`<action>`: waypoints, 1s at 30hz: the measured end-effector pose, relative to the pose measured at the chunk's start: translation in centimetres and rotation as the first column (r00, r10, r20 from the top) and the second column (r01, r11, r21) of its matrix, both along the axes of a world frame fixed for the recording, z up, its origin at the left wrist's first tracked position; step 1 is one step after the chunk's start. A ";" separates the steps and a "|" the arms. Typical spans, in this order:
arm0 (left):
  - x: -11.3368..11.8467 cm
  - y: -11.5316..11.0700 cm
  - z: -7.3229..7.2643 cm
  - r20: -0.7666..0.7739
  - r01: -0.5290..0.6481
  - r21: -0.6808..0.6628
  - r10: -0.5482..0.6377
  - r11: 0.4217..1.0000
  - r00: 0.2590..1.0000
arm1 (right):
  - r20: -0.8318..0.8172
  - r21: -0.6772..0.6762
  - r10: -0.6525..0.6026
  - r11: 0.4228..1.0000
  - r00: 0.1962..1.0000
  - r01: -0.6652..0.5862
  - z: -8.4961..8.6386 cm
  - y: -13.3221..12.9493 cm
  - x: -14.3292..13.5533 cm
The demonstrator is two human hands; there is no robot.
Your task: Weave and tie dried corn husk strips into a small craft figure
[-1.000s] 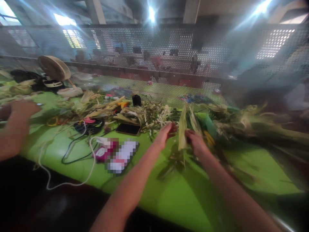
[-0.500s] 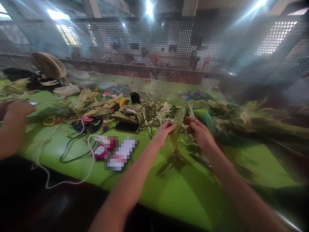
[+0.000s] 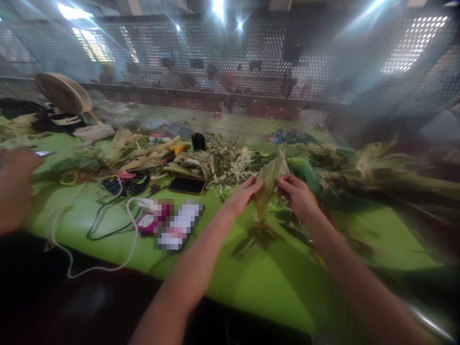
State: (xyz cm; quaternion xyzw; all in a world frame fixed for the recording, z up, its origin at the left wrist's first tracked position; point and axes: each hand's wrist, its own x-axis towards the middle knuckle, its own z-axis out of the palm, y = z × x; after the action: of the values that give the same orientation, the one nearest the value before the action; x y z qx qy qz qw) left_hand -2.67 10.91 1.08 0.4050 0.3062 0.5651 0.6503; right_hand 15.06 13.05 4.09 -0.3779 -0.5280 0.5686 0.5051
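– R hand (image 3: 298,194) has moved in to the husk leaf (image 3: 266,189) since the prev frame; its fingers were spread apart, now they're drawn together. Leaf looks wider too.

– Meaning what, in short?

– Both hands are now at the leaf, 1 per side, so it looks spread btwn them, not just held from the L.

– Hands' state, pls?

– L hand (image 3: 242,196): thumb + fingers pinching the leaf's L edge. R hand: fingertips bunched at the R edge; can't tell if they grip it.

– And where's the leaf?

– Mid-view, roughly upright, above the green table (image 3: 247,297). Lower end meets a dark, leafy bundle (image 3: 257,237); can't tell if they're joined.

– Anything else diff?

– View's tipped a bit: the fan (image 3: 64,93) and bg lights sit higher in frame.

– Nearby?

– Pale husk shreds (image 3: 232,165) behind the hands, black phone (image 3: 187,185) to the L, magenta device (image 3: 145,223) w/ white cable (image 3: 132,244) closer in. Far L, another person's hand (image 3: 17,165), blurry.
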 end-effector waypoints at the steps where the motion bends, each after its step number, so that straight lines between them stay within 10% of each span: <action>1: 0.0 0.0 0.0 -0.019 0.002 0.018 -0.001 1.000 1.000 | 0.017 0.010 -0.015 1.000 1.000 0.014 0.1 0.0 0.0; 11: -2.1 1.3 -0.4 0.012 -0.187 0.007 0.187 0.982 0.982 | 0.221 0.178 -0.220 0.967 0.950 0.183 0.8 1.0 1.3; 20: -2.1 1.7 -0.6 0.179 -0.231 -0.086 0.243 0.969 0.953 | -0.105 0.081 -0.327 0.938 0.939 0.336 1.1 0.7 1.3; 27: -0.3 0.6 0.0 0.161 -0.120 -0.042 0.125 0.992 0.979 | 0.114 -0.068 0.148 0.988 0.982 -0.141 -0.6 -0.8 -1.3; 30: 0.5 0.2 0.0 0.127 -0.093 -0.012 0.094 0.996 0.987 | 0.117 -0.047 0.118 0.992 0.986 -0.113 -0.8 -1.2 -1.7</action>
State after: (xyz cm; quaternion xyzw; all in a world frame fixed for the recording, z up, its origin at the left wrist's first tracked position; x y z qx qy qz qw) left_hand -2.21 11.10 1.08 0.3513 0.2846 0.6188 0.6424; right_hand 13.33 11.86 3.26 -0.3900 -0.5669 0.5838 0.4310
